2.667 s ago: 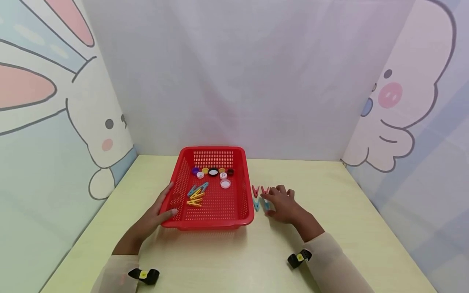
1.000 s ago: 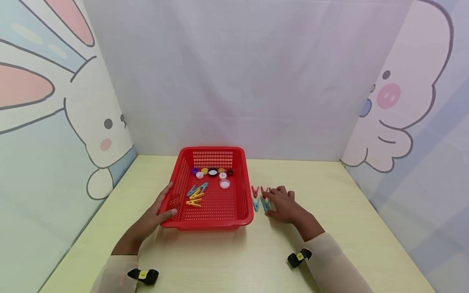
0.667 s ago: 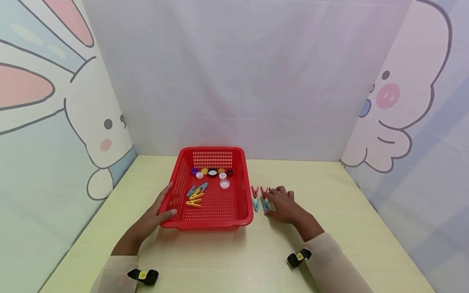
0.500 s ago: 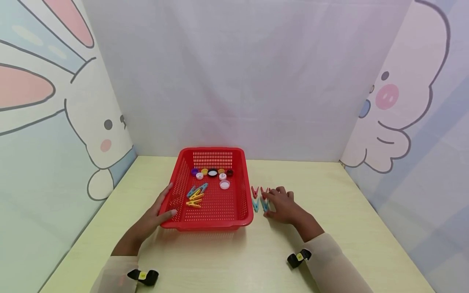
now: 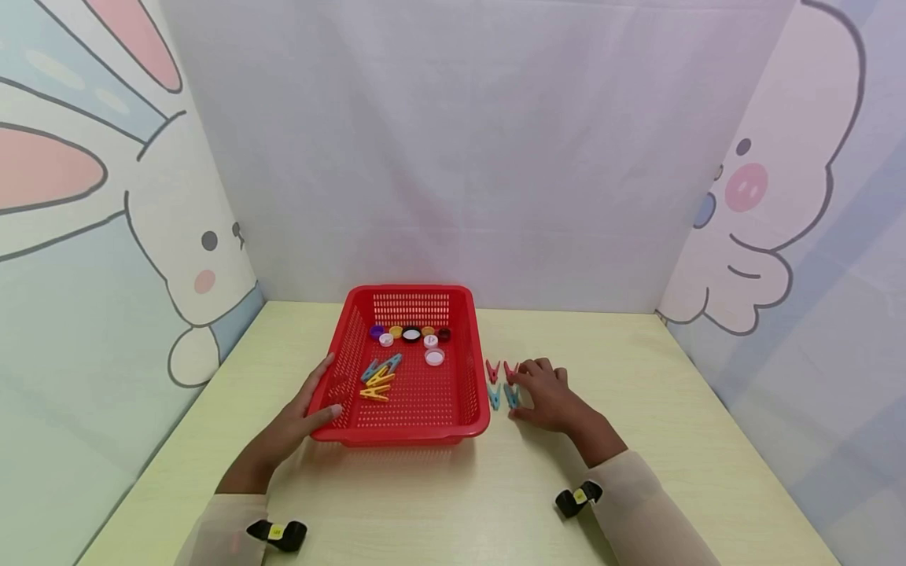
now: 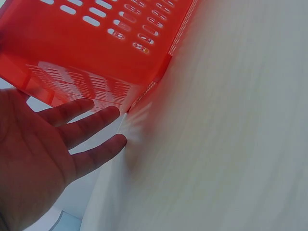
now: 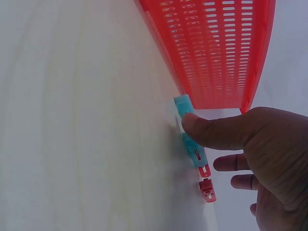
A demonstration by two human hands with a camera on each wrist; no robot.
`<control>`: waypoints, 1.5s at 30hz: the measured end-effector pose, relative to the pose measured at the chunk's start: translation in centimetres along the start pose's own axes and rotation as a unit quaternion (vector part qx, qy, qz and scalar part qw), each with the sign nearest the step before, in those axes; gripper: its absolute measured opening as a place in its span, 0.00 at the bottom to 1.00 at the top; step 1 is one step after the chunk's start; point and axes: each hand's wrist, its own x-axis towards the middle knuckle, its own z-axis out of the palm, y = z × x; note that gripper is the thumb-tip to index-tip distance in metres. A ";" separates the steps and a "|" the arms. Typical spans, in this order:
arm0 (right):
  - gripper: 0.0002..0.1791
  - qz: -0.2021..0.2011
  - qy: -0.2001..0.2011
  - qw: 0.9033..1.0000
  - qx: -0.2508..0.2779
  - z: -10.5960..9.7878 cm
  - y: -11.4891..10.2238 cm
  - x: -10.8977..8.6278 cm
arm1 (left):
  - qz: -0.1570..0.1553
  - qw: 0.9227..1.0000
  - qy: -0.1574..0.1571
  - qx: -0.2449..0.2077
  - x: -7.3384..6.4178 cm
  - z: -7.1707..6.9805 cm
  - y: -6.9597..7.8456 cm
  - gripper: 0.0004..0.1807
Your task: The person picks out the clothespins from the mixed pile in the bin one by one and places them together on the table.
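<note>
A red plastic basket [image 5: 414,435] stands on the table, its wall also in both wrist views. My left hand [image 5: 290,420] holds its near left side, thumb over the rim; in the left wrist view several fingers [image 6: 91,127] extend straight outside the wall. Right of the basket lie two red clothespins [image 5: 493,371] behind two blue clothespins [image 5: 494,397]. My right hand [image 5: 548,399] hovers low over the right-hand pair, thumb by the blue one, index finger near the red one. In the right wrist view its thumb [image 7: 216,131] overlaps the blue clothespins, with the other fingers loosely bent.
Inside the basket, blue and yellow clothespins [image 5: 381,379] lie at the left. Several bottle caps [image 5: 411,334] sit toward its back. A pale curtain [image 5: 453,157] rises behind the light wooden table [image 5: 425,503]. Cartoon-printed walls border both sides.
The right-hand blue clothespin has shifted slightly left, nearly level with its neighbour. My right index finger has drawn back a little from the red clothespin. My left hand and the basket stay put.
</note>
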 end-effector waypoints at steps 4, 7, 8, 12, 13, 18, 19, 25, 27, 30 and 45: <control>0.37 -0.020 0.010 1.000 -0.002 -0.4 -0.3 -0.2 | 0.005 1.000 -0.002 -0.009 0.0 -0.1 0.0 0.61; 0.38 -0.036 0.024 0.999 0.000 -1.0 -0.8 -0.2 | 0.006 1.000 -0.004 -0.012 0.1 -0.2 0.0 0.61; 0.38 -0.040 0.028 0.999 0.006 -1.3 -1.0 -0.2 | 0.005 1.000 -0.004 -0.012 0.1 -0.2 0.0 0.60; 0.39 -0.045 0.047 0.998 0.025 -2.2 -2.0 0.1 | 0.001 1.000 -0.005 -0.012 0.3 -0.2 -0.1 0.60; 0.40 -0.044 0.051 0.997 0.028 -2.3 -2.3 0.2 | 0.001 1.000 -0.005 -0.011 0.3 -0.2 -0.1 0.60; 0.37 -0.055 0.084 0.995 0.023 -3.6 -3.6 1.0 | 0.000 1.000 -0.006 -0.006 0.3 -0.3 -0.2 0.60; 0.37 -0.057 0.092 0.994 0.022 -3.9 -3.8 1.2 | 0.000 1.000 -0.006 -0.006 0.3 -0.3 -0.2 0.60; 0.35 -0.063 0.130 0.989 0.017 -6.5 -5.5 2.3 | -0.002 1.000 -0.009 -0.004 0.5 -0.2 -0.4 0.60; 0.34 -0.067 0.139 0.988 0.019 -7.2 -6.2 2.9 | 0.000 1.000 -0.007 -0.002 0.6 -0.3 -0.5 0.60; 0.32 -0.076 0.142 0.986 0.038 -8.0 -7.7 4.0 | 0.004 1.000 -0.002 -0.001 0.5 -0.4 -0.6 0.60; 0.34 -0.131 0.050 0.984 0.113 -10.0 -14.9 8.3 | 0.001 1.000 -0.003 -0.006 0.5 -0.4 -0.5 0.60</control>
